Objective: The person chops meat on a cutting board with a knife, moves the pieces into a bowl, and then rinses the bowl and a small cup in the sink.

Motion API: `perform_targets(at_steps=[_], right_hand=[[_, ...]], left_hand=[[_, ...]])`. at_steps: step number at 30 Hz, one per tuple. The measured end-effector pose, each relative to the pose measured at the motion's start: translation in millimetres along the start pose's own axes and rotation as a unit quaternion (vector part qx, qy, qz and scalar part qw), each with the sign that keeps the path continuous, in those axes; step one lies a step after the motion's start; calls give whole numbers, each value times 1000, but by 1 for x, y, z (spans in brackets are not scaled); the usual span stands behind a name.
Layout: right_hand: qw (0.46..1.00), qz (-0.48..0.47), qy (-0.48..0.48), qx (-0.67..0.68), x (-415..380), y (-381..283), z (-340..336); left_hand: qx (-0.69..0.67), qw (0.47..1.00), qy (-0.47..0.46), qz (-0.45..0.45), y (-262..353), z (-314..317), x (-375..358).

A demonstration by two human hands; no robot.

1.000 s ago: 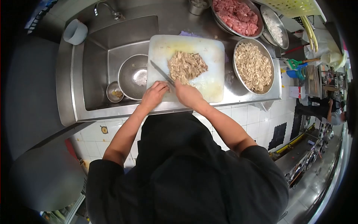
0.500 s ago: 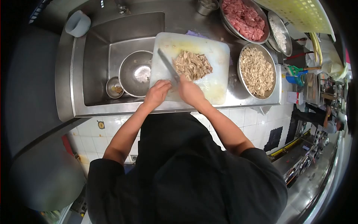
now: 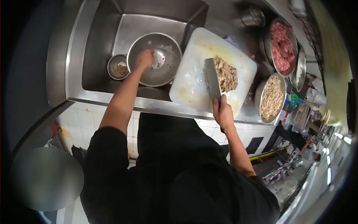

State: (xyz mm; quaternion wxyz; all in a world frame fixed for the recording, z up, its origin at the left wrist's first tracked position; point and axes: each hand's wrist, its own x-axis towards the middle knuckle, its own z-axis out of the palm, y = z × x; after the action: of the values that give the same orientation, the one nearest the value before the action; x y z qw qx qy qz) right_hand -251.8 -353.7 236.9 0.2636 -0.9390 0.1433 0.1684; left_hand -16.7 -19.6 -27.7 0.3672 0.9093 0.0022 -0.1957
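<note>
My right hand (image 3: 223, 113) is wrapped round the handle of a cleaver (image 3: 213, 79). Its blade lies along the left side of a pile of sliced brown meat (image 3: 226, 75) on the white cutting board (image 3: 192, 80). Inside a large metal bowl (image 3: 169, 71) in the sink is my left hand (image 3: 145, 58), its fingers bunched together and partly blurred. What they hold, if anything, is hidden. Wet whitish residue shows in that bowl. A small metal bowl (image 3: 118, 67) with brown bits stands left of it.
On the right, an oval bowl of chopped pale meat (image 3: 271, 98) stands near the counter edge, below a bowl of raw pink meat (image 3: 282, 46). A metal pot (image 3: 253, 16) sits behind the board. The sink (image 3: 100, 48) is at left. Another person (image 3: 298, 140) is far right.
My left hand has left the board and reached into the large bowl. The cleaver remains in my right hand, drawn toward me. The whole view has shifted and turned.
</note>
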Motion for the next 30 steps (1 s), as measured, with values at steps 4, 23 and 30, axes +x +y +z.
perform_targets(at_steps=[4, 23, 30], right_hand=[[999, -15, 41, -6, 8, -33, 22], [999, -39, -5, -17, 9, -15, 31], [998, -20, 41, 44, 9, 17, 20]], left_hand=[[57, 996, -69, -19, -12, 67, 66], [-252, 960, -120, 2, 102, -27, -15], [-42, 910, -346, 224, 222, -63, -137]])
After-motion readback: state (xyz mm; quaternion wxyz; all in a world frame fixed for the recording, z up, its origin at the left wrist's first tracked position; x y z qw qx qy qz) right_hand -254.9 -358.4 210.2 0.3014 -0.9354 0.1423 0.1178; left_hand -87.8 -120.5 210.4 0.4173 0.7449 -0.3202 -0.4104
